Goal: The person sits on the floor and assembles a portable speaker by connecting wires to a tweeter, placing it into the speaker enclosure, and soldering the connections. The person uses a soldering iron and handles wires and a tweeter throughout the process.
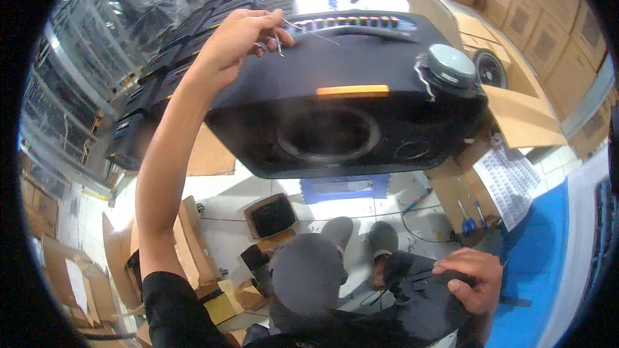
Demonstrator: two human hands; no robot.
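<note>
My left hand (248,35) is raised over the top of a large black speaker cabinet (303,71), its thumb and fingers pinched on a thin wire (313,31) that sticks out to the right. Below the fingers dangle small pale wire ends (280,46). A round opening (329,134) shows in the cabinet's near face, beside a smaller one. On the cabinet's right end sits a round grey-green part (451,64) with white wires (423,80) at its side. My right hand (474,277) rests on my dark-clothed knee, fingers and thumb apart, with nothing seen in it.
A blue stool-like stand (345,188) is under the cabinet. Cardboard boxes (187,245) stand at lower left. At right, an open carton holds blue-handled scissors (469,224) and a printed sheet (506,180). A round speaker (490,67) lies in cardboard. Stacked cartons (541,19) are behind.
</note>
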